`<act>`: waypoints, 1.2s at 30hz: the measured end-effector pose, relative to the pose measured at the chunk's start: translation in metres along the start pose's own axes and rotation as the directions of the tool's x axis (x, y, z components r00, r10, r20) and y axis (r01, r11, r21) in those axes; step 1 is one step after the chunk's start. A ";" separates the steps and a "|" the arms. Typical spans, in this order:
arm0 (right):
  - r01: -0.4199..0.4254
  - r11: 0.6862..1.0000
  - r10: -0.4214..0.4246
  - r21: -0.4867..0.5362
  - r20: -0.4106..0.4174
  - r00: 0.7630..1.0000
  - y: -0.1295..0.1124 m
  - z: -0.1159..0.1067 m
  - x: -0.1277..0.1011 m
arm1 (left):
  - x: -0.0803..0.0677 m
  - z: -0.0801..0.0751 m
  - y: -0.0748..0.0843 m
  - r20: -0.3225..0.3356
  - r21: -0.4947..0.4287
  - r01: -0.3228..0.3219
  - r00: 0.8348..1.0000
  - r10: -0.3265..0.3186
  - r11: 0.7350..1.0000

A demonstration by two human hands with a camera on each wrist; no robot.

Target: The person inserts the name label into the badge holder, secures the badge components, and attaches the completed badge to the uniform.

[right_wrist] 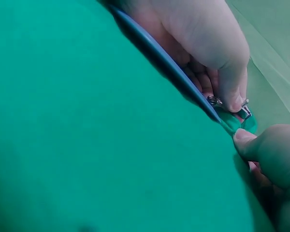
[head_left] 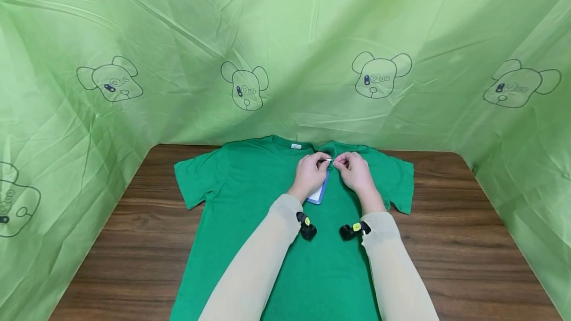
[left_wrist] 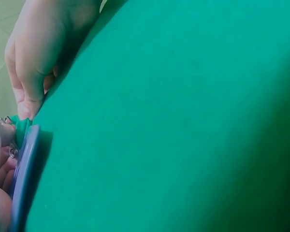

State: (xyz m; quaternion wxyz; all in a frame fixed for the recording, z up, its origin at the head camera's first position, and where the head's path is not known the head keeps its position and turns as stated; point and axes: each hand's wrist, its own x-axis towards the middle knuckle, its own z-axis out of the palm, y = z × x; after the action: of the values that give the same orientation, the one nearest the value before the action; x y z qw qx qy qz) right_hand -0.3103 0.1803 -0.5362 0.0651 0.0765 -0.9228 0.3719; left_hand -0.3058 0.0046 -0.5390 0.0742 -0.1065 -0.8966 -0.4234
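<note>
A green T-shirt point(head_left: 250, 222) lies spread out, collar at the far side. Near the collar my left hand point(head_left: 310, 172) pinches a small metal safety pin point(right_wrist: 245, 109), whose coil shows beneath the fingers in the right wrist view. A badge holder point(head_left: 317, 194) with a blue-violet frame and white face hangs below that hand, partly covered by it. Just to the right, my right hand point(head_left: 356, 171) pinches a fold of the shirt's fabric point(right_wrist: 249, 123) between thumb and fingers. The pin's clasp end overlaps this fold in the right wrist view.
A dark wood-grain table point(head_left: 450, 241) carries the shirt. Light green cloth point(head_left: 294, 28) with printed bear outlines hangs around the back and sides. A white label point(head_left: 296, 146) shows inside the collar. Small black cameras point(head_left: 308, 229) sit at both wrists.
</note>
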 end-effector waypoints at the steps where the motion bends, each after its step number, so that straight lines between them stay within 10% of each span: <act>1: 0.003 1.000 -0.003 -0.007 0.003 1.000 0.000 0.000 0.000 | 0.000 0.000 0.001 0.003 0.001 0.005 1.000 -0.005 1.000; 36: -0.016 1.000 0.016 0.001 0.029 0.999 0.000 0.000 -0.002 | -0.005 -0.004 0.003 0.062 -0.107 0.043 0.997 -0.036 0.993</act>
State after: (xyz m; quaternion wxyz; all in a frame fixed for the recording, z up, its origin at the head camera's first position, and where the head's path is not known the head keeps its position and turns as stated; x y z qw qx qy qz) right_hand -0.3081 0.1805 -0.5369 0.0486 0.0748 -0.9239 0.3720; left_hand -0.3000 0.0028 -0.5351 0.0328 -0.1052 -0.8761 -0.4694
